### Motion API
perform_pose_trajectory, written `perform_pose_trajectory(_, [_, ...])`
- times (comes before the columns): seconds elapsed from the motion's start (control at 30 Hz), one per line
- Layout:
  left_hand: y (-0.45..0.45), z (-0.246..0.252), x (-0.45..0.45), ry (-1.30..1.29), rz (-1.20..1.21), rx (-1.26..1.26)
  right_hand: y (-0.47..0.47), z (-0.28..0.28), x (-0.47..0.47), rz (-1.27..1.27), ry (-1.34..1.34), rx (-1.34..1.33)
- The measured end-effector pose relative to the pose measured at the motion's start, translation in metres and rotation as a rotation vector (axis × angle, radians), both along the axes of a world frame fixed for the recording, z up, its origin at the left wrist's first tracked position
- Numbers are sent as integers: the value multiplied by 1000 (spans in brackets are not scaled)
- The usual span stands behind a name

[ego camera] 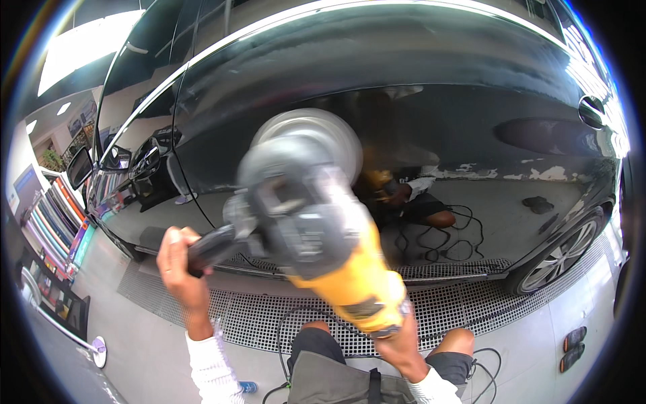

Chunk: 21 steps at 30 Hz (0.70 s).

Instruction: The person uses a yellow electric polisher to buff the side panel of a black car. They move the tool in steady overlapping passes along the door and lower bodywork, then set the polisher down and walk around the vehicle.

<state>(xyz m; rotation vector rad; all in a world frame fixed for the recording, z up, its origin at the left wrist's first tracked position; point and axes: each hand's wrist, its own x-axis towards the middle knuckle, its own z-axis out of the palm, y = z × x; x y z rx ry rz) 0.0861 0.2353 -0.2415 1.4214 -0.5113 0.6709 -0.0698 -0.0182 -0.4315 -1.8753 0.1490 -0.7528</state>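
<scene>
A yellow and black rotary polisher (348, 272) fills the middle of the view, blurred by motion. My left hand (177, 260) grips its black side handle (214, 247). Around the rear of the yellow body, my right hand (401, 343) is closed. The pale round polishing pad (313, 129) is up against the glossy black rear door (454, 136) of a car, or very close to it; the tool's head partly hides the contact. Reflections of the polisher and of a seated person show in the door panel.
A perforated floor grating (242, 318) runs along the car's side. The black power cord (281, 333) loops across it near my knees. To the right are the car's wheel (560, 260) and a pair of dark shoes (573, 348). A blue can (248, 387) lies by my left sleeve.
</scene>
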Motion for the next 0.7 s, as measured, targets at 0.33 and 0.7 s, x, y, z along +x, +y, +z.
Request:
perform_pose_trajectory(0.33, [-29,-1,-31,-3,38,-23,-41,16,-9,73,85,39])
perform_pose_trajectory(0.7, [-268,59,-113,-167,-242,247,-202,-23,-113,-287,-150,220])
